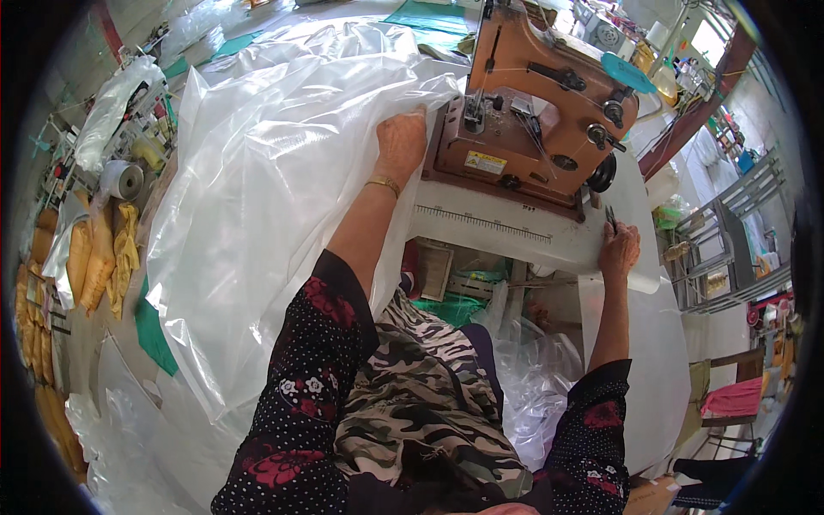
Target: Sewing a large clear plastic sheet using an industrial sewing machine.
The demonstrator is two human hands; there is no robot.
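A large sheet of clear plastic film [266, 163] spreads over the left side of the table and hangs toward my lap. My left hand [402, 142] is closed on the film's edge, close to the left side of a brown industrial sewing machine [532, 112]. The film's corner reaches the machine's needle area, where the exact contact is hard to see. At the table's right end, my right hand [620, 249] grips a small dark pair of thread snips [610, 220], its tips pointing away from me.
A measuring scale runs along the white tabletop [481, 225] before the machine. Crumpled clear plastic [532, 369] lies below the table. Yellow-brown rolled bundles [99, 257] and a white roll [123, 180] stand at left. A metal rack [730, 240] and a chair with pink cloth [732, 397] are at right.
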